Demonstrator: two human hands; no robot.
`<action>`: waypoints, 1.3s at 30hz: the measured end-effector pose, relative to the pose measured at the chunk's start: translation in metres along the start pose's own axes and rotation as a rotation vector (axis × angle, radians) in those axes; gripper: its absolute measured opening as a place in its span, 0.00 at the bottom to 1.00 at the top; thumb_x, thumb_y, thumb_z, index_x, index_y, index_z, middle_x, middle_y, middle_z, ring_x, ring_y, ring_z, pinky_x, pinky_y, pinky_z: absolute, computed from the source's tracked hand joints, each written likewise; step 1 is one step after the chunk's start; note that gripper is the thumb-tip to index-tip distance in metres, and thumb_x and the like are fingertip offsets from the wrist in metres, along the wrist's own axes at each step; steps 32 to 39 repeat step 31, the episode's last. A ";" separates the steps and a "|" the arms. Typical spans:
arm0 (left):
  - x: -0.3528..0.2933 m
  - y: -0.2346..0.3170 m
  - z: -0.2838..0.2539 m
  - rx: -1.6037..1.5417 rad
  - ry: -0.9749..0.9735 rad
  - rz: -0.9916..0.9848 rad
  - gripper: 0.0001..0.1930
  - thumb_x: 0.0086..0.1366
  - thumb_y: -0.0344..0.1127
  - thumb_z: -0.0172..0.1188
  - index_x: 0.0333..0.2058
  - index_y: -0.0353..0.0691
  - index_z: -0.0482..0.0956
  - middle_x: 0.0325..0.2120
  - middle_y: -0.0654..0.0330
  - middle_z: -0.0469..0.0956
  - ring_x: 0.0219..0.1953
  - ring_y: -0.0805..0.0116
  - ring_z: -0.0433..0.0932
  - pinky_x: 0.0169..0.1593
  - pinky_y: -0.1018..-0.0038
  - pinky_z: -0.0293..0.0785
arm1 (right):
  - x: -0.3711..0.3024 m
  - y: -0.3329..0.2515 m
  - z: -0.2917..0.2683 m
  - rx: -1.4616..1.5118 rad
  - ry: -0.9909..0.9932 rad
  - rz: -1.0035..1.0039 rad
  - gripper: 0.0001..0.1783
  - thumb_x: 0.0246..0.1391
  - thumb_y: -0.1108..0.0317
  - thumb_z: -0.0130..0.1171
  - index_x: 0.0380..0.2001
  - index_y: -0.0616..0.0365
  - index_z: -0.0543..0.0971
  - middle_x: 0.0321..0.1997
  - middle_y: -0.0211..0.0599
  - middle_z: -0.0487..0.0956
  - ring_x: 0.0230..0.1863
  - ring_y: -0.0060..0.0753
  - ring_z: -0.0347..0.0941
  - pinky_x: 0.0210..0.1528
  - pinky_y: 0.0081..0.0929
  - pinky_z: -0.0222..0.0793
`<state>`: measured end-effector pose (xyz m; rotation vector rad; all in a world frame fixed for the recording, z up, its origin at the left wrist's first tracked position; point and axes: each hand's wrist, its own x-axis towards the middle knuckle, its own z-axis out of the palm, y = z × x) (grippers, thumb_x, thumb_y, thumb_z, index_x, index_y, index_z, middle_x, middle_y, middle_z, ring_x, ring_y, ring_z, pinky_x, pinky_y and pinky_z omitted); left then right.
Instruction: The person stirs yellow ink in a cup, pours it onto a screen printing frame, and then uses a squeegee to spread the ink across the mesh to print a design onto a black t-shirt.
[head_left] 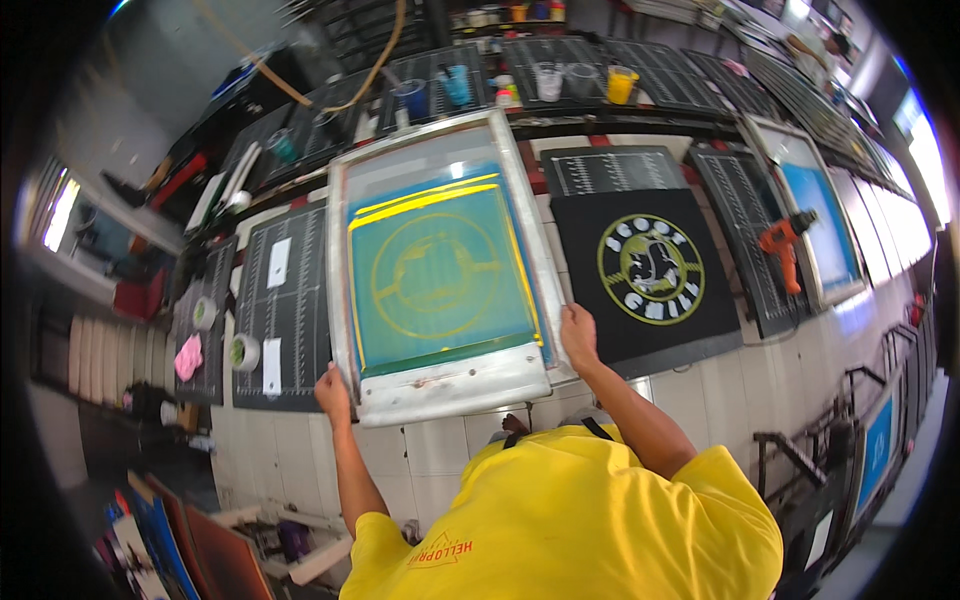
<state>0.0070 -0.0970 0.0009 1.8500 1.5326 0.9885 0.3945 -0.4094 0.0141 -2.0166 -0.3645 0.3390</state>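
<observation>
Both my hands grip a large silver-edged screen printing frame. My left hand is closed on its near left corner, and my right hand on the right side near the front. Yellow ink streaks the blue-green mesh, where a round emblem shows. Across the near end of the frame lies a wide metal squeegee with a green blade edge. To the right, a black cloth with a round white and yellow-green print lies flat on a board.
Dark ruled boards line the left side, with tape rolls and a pink rag. An orange drill lies at right beside another screen. Ink cups, including a yellow one, stand along the back. A person is far right.
</observation>
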 end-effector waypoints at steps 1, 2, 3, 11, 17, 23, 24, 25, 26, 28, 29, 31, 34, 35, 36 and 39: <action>0.003 0.001 -0.002 -0.006 -0.037 -0.006 0.28 0.70 0.47 0.55 0.18 0.28 0.68 0.12 0.64 0.60 0.21 0.75 0.58 0.26 0.67 0.57 | -0.001 -0.003 0.003 0.005 0.017 -0.002 0.20 0.62 0.62 0.48 0.46 0.68 0.79 0.45 0.60 0.80 0.50 0.61 0.76 0.53 0.42 0.70; 0.004 0.003 -0.001 -0.011 -0.073 -0.013 0.28 0.71 0.47 0.55 0.17 0.29 0.68 0.12 0.66 0.60 0.21 0.76 0.58 0.25 0.68 0.56 | -0.003 -0.005 0.004 0.009 0.033 -0.004 0.20 0.62 0.61 0.48 0.46 0.67 0.79 0.45 0.60 0.80 0.50 0.61 0.76 0.53 0.42 0.70; 0.006 0.002 -0.001 -0.038 -0.090 -0.029 0.28 0.71 0.47 0.54 0.16 0.31 0.66 0.13 0.69 0.60 0.21 0.76 0.57 0.25 0.69 0.55 | -0.003 -0.008 0.006 0.006 0.027 0.017 0.20 0.62 0.61 0.48 0.46 0.67 0.79 0.45 0.60 0.80 0.50 0.61 0.76 0.53 0.42 0.70; 0.016 -0.017 0.004 -0.025 -0.141 -0.101 0.27 0.71 0.49 0.54 0.25 0.24 0.76 0.19 0.60 0.74 0.24 0.71 0.66 0.31 0.67 0.64 | -0.009 -0.015 0.011 0.004 0.038 0.111 0.21 0.62 0.60 0.48 0.48 0.65 0.79 0.46 0.58 0.81 0.51 0.58 0.76 0.54 0.40 0.70; 0.023 -0.031 0.005 -0.026 -0.124 -0.059 0.29 0.72 0.50 0.52 0.26 0.23 0.76 0.19 0.58 0.75 0.24 0.69 0.67 0.32 0.67 0.65 | -0.010 -0.011 0.017 0.026 0.065 0.077 0.19 0.62 0.62 0.49 0.46 0.65 0.79 0.44 0.57 0.81 0.49 0.59 0.76 0.52 0.41 0.70; 0.014 -0.003 0.010 -0.058 -0.098 -0.018 0.31 0.73 0.51 0.49 0.25 0.22 0.75 0.19 0.53 0.76 0.24 0.66 0.68 0.33 0.65 0.66 | -0.012 0.006 0.021 -0.114 0.135 -0.167 0.15 0.64 0.66 0.49 0.44 0.65 0.79 0.37 0.53 0.76 0.45 0.57 0.71 0.51 0.44 0.66; 0.013 -0.001 0.010 -0.018 -0.091 -0.012 0.31 0.73 0.51 0.49 0.26 0.22 0.75 0.19 0.53 0.77 0.24 0.65 0.68 0.34 0.65 0.67 | -0.012 0.006 0.019 -0.107 0.118 -0.179 0.15 0.63 0.66 0.50 0.44 0.65 0.79 0.38 0.54 0.76 0.45 0.57 0.71 0.51 0.44 0.66; 0.012 0.002 0.010 0.020 -0.084 -0.006 0.31 0.73 0.51 0.49 0.27 0.22 0.76 0.20 0.52 0.77 0.24 0.65 0.68 0.34 0.65 0.67 | -0.010 0.006 0.016 -0.101 0.103 -0.190 0.15 0.62 0.66 0.50 0.43 0.65 0.79 0.39 0.54 0.76 0.45 0.57 0.71 0.50 0.45 0.67; 0.011 0.004 0.011 0.058 -0.078 0.001 0.31 0.73 0.51 0.49 0.27 0.22 0.76 0.20 0.51 0.77 0.24 0.65 0.69 0.34 0.65 0.67 | -0.008 0.006 0.012 -0.095 0.089 -0.201 0.15 0.62 0.66 0.50 0.43 0.65 0.79 0.39 0.54 0.77 0.46 0.58 0.72 0.50 0.45 0.67; 0.018 -0.007 0.005 0.105 -0.109 0.020 0.30 0.73 0.51 0.49 0.28 0.22 0.78 0.21 0.49 0.79 0.23 0.62 0.70 0.34 0.64 0.68 | -0.008 -0.002 0.002 -0.131 0.009 -0.178 0.16 0.62 0.66 0.50 0.46 0.64 0.79 0.41 0.52 0.77 0.46 0.56 0.72 0.52 0.46 0.67; 0.022 -0.013 0.001 0.170 -0.111 0.035 0.30 0.73 0.51 0.49 0.29 0.23 0.79 0.21 0.49 0.80 0.23 0.62 0.70 0.34 0.64 0.68 | -0.010 -0.006 -0.004 -0.131 0.004 -0.201 0.17 0.62 0.66 0.50 0.48 0.64 0.79 0.42 0.52 0.77 0.47 0.56 0.72 0.53 0.46 0.67; 0.027 -0.015 -0.005 0.321 -0.194 0.021 0.28 0.73 0.50 0.48 0.33 0.26 0.83 0.24 0.44 0.83 0.23 0.51 0.76 0.34 0.60 0.69 | -0.013 -0.007 -0.017 -0.134 0.013 -0.210 0.17 0.62 0.66 0.50 0.49 0.63 0.79 0.42 0.52 0.77 0.47 0.55 0.72 0.54 0.46 0.67; 0.027 -0.015 -0.005 0.321 -0.194 0.021 0.28 0.73 0.50 0.48 0.33 0.26 0.83 0.24 0.44 0.83 0.23 0.51 0.76 0.34 0.60 0.69 | -0.013 -0.007 -0.017 -0.134 0.013 -0.210 0.17 0.62 0.66 0.50 0.49 0.63 0.79 0.42 0.52 0.77 0.47 0.55 0.72 0.54 0.46 0.67; 0.027 -0.015 -0.005 0.321 -0.194 0.021 0.28 0.73 0.50 0.48 0.33 0.26 0.83 0.24 0.44 0.83 0.23 0.51 0.76 0.34 0.60 0.69 | -0.013 -0.007 -0.017 -0.134 0.013 -0.210 0.17 0.62 0.66 0.50 0.49 0.63 0.79 0.42 0.52 0.77 0.47 0.55 0.72 0.54 0.46 0.67; 0.027 -0.015 -0.005 0.321 -0.194 0.021 0.28 0.73 0.50 0.48 0.33 0.26 0.83 0.24 0.44 0.83 0.23 0.51 0.76 0.34 0.60 0.69 | -0.013 -0.007 -0.017 -0.134 0.013 -0.210 0.17 0.62 0.66 0.50 0.49 0.63 0.79 0.42 0.52 0.77 0.47 0.55 0.72 0.54 0.46 0.67; 0.027 -0.015 -0.005 0.321 -0.194 0.021 0.28 0.73 0.50 0.48 0.33 0.26 0.83 0.24 0.44 0.83 0.23 0.51 0.76 0.34 0.60 0.69 | -0.013 -0.007 -0.017 -0.134 0.013 -0.210 0.17 0.62 0.66 0.50 0.49 0.63 0.79 0.42 0.52 0.77 0.47 0.55 0.72 0.54 0.46 0.67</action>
